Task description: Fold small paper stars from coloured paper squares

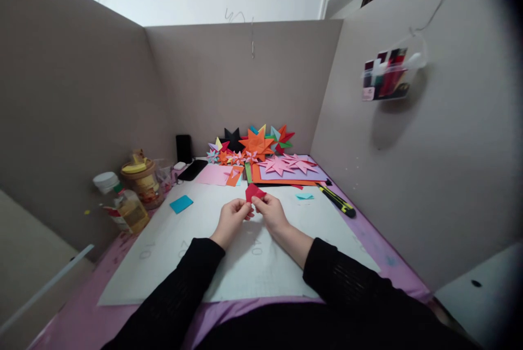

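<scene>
A small piece of red folded paper is held up over the middle of the white mat. My right hand pinches it at its lower right edge. My left hand is closed at its lower left, thumb and fingertips against the paper's lower corner. The folds facing away from me are hidden. To the left on the mat lies a blue paper rectangle. A small folded turquoise piece rests right of my hands, with a bit of red paper just behind it.
Folded paper stars in many colours stand along the back panel. Pink stars lie on coloured sheets. A yellow-black utility knife sits at the right edge. At left are a bottle, a tub and a phone.
</scene>
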`<action>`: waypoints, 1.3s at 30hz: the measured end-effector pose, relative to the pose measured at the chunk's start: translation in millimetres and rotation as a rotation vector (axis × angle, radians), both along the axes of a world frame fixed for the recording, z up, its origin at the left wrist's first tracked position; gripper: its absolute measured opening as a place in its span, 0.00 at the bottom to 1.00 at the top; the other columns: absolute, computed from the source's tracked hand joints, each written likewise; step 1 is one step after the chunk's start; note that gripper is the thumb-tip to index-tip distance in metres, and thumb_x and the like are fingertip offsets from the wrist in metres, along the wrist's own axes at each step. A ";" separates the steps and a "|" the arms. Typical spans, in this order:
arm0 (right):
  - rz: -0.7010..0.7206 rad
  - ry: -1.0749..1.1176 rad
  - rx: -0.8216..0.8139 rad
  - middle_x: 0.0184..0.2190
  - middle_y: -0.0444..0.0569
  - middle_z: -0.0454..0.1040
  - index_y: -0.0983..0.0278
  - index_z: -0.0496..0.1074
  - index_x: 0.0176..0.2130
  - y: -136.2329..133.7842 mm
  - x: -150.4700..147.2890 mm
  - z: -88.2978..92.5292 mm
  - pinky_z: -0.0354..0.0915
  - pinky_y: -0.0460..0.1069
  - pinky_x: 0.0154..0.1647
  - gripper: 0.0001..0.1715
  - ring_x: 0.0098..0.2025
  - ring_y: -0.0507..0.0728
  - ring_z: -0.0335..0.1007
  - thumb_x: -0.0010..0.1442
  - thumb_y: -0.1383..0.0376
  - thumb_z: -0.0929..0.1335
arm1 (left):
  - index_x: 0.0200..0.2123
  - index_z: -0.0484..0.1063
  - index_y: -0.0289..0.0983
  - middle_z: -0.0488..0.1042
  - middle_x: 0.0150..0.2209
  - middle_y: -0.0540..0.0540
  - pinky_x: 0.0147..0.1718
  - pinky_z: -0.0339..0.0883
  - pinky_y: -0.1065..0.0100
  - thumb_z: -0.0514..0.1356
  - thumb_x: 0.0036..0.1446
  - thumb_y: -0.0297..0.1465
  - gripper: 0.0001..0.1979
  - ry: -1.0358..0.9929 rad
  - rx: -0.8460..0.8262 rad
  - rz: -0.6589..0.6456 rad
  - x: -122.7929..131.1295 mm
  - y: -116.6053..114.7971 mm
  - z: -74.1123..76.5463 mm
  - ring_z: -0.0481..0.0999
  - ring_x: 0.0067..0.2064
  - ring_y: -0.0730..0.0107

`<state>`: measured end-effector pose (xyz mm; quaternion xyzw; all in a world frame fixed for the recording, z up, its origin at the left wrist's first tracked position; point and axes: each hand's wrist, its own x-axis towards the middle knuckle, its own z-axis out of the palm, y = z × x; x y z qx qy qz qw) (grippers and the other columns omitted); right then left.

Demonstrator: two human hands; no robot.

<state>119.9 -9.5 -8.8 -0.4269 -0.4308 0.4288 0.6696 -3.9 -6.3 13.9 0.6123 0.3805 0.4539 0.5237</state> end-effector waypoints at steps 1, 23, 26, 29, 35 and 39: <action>-0.003 0.024 -0.003 0.15 0.39 0.63 0.65 0.66 0.20 1.0 0.0 -0.2 0.54 0.45 0.22 0.16 0.19 0.48 0.56 0.45 0.56 0.70 | 0.26 0.70 0.33 0.73 0.23 0.47 0.25 0.64 0.73 0.59 0.48 0.39 0.14 -0.008 0.004 0.003 -0.5 -0.4 0.3 0.72 0.25 0.73; 0.035 0.019 0.008 0.12 0.37 0.59 0.64 0.64 0.19 3.7 6.3 2.8 0.49 0.44 0.20 0.15 0.16 0.47 0.52 0.47 0.59 0.69 | 0.28 0.70 0.32 0.74 0.27 0.44 0.25 0.65 0.73 0.59 0.49 0.38 0.13 0.014 -0.045 -0.014 -1.8 3.2 -3.2 0.74 0.29 0.70; -0.025 0.014 0.037 0.13 0.37 0.58 0.64 0.62 0.19 6.3 11.1 3.6 0.49 0.44 0.20 0.16 0.17 0.47 0.51 0.48 0.58 0.69 | 0.28 0.70 0.32 0.75 0.28 0.44 0.25 0.65 0.73 0.59 0.48 0.38 0.13 0.015 -0.066 -0.016 -2.4 3.0 -2.8 0.75 0.29 0.70; -0.042 -0.005 0.048 0.14 0.37 0.59 0.64 0.62 0.20 7.4 14.5 4.5 0.50 0.44 0.20 0.15 0.17 0.47 0.52 0.48 0.58 0.69 | 0.29 0.70 0.32 0.75 0.29 0.43 0.26 0.65 0.73 0.59 0.49 0.38 0.13 0.013 -0.074 -0.026 -3.5 3.0 -2.8 0.75 0.30 0.69; 0.014 -0.180 0.046 0.14 0.38 0.59 0.64 0.63 0.20 4.6 19.1 5.3 0.52 0.44 0.22 0.15 0.19 0.48 0.54 0.49 0.58 0.67 | 0.36 0.68 0.33 0.73 0.35 0.43 0.28 0.65 0.72 0.60 0.49 0.38 0.15 -0.042 -0.054 -0.047 -4.1 4.5 -2.5 0.74 0.35 0.67; 0.260 -0.345 -0.032 0.14 0.38 0.59 0.64 0.62 0.19 0.9 21.7 9.0 0.51 0.44 0.21 0.13 0.18 0.47 0.54 0.48 0.61 0.67 | 0.46 0.62 0.36 0.73 0.33 0.46 0.31 0.65 0.71 0.62 0.47 0.36 0.23 -0.108 0.021 -0.001 -6.2 6.3 -3.2 0.73 0.34 0.71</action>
